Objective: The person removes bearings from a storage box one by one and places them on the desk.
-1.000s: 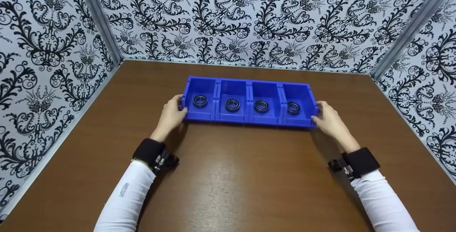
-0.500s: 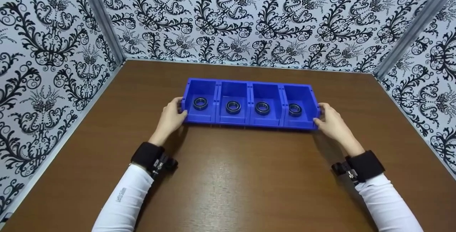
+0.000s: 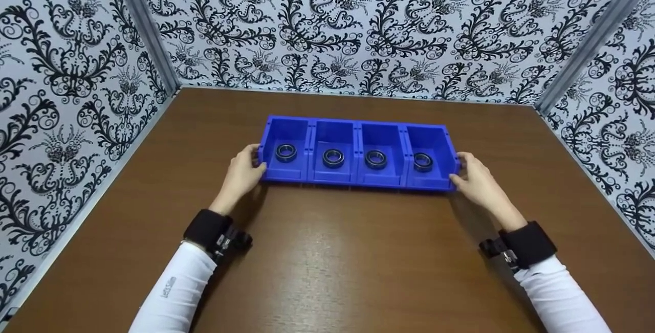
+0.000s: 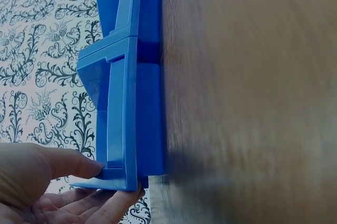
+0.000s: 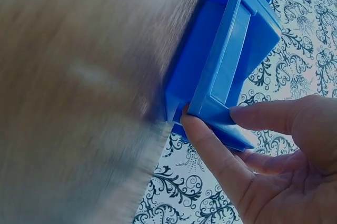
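Note:
A long blue storage bin (image 3: 355, 185), split side by side into several compartments, sits at or just above the brown tabletop; whether it touches cannot be told. Each compartment holds one dark ring-shaped ball bearing, such as the leftmost bearing (image 3: 286, 152) and the rightmost bearing (image 3: 422, 162). At the bin's left end, my left hand (image 3: 241, 172) grips the side wall, thumb at the front corner and fingers under and behind it in the left wrist view. My right hand (image 3: 480, 179) pinches the right end the same way, its thumb (image 5: 263, 116) on the front rim.
Brown wooden tabletop (image 3: 317, 261) stretches in front of the bin and to both sides. Behind it rises a white wall (image 3: 332, 31) with black floral scrolls, and similar panels flank the left and right. Grey metal posts (image 3: 146, 26) stand at the back corners.
The bin and both hands have slid a short way toward me, bearings riding inside. The grip at each end looks the same.

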Motion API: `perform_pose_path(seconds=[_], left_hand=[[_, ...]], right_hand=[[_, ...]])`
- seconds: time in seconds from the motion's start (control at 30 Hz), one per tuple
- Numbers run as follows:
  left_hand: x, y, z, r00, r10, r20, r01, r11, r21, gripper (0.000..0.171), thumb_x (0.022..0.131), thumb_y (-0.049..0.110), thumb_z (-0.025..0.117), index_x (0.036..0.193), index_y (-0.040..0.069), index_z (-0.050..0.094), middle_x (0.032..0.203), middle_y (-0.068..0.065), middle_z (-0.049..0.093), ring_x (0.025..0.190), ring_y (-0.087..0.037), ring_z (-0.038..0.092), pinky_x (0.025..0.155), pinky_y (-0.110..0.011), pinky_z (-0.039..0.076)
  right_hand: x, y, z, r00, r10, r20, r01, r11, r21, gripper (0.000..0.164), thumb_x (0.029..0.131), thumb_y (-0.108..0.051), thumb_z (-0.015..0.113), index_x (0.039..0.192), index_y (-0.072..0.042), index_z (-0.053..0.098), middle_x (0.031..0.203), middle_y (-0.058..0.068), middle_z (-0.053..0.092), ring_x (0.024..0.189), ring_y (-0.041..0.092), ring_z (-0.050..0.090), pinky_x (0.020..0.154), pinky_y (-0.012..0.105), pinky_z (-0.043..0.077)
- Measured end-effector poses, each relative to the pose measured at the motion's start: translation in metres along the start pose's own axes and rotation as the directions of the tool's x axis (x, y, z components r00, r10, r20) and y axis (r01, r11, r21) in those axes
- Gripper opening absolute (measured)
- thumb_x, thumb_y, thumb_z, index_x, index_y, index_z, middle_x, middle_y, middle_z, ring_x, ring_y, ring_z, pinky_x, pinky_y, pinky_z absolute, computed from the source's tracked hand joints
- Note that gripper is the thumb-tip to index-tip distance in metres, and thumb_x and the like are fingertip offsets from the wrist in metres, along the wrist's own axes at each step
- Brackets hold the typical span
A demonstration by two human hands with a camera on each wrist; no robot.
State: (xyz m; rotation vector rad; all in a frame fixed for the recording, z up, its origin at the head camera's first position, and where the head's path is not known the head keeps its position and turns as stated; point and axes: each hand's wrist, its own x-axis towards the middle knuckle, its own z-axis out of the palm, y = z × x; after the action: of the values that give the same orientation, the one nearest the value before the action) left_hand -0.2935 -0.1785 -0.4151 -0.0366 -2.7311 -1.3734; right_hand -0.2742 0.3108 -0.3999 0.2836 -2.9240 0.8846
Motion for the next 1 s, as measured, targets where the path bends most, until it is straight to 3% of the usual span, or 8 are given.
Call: perform_pose_path(seconds=[0.17,0.37,0.6,1.0], left_hand=[[-0.002,-0.002,0.000,1.000,0.016,-0.007,-0.016,1.000,-0.004,0.052,0.097,0.000,0.055,0.146,-0.011,0.045,0.142,-0.033,0.058,0.133,-0.043,0.059,0.112,-0.051,0.051],[-0.003,-0.002,0.001,0.999,0.046,-0.027,-0.045,0.999,0.011,0.051,0.094,-0.002,0.056,0.143,-0.012,0.047,0.138,-0.034,0.060,0.129,-0.044,0.062,0.111,-0.052,0.051],[-0.003,-0.003,0.000,0.999,0.032,-0.020,-0.032,0.999,0.006,0.050,0.096,-0.002,0.056,0.144,-0.012,0.047,0.139,-0.034,0.060,0.130,-0.045,0.061,0.112,-0.053,0.050],[-0.003,-0.003,0.000,1.000,0.022,-0.003,-0.022,1.000,0.001,0.051,0.097,-0.001,0.056,0.145,-0.012,0.046,0.142,-0.034,0.057,0.133,-0.045,0.058,0.113,-0.053,0.049]], right_hand=[[-0.003,0.001,0.000,1.000,-0.008,-0.008,0.008,1.000,0.003,0.054,0.097,0.000,0.059,0.140,0.022,0.036,0.127,0.046,0.054,0.106,0.052,0.064,0.082,0.048,0.058],[-0.004,0.000,0.000,1.000,0.001,-0.005,-0.001,1.000,0.026,0.052,0.097,-0.001,0.060,0.139,0.020,0.038,0.127,0.044,0.056,0.104,0.050,0.066,0.073,0.037,0.059],[-0.005,0.000,0.000,1.000,0.000,-0.028,-0.001,1.000,-0.008,0.054,0.097,-0.004,0.062,0.141,0.019,0.041,0.130,0.042,0.058,0.112,0.052,0.066,0.095,0.060,0.056],[-0.012,-0.008,-0.010,0.990,-0.049,-0.130,0.040,0.997,-0.072,0.048,0.092,-0.006,0.070,0.135,0.013,0.057,0.127,0.036,0.059,0.112,0.051,0.064,0.099,0.065,0.048]])
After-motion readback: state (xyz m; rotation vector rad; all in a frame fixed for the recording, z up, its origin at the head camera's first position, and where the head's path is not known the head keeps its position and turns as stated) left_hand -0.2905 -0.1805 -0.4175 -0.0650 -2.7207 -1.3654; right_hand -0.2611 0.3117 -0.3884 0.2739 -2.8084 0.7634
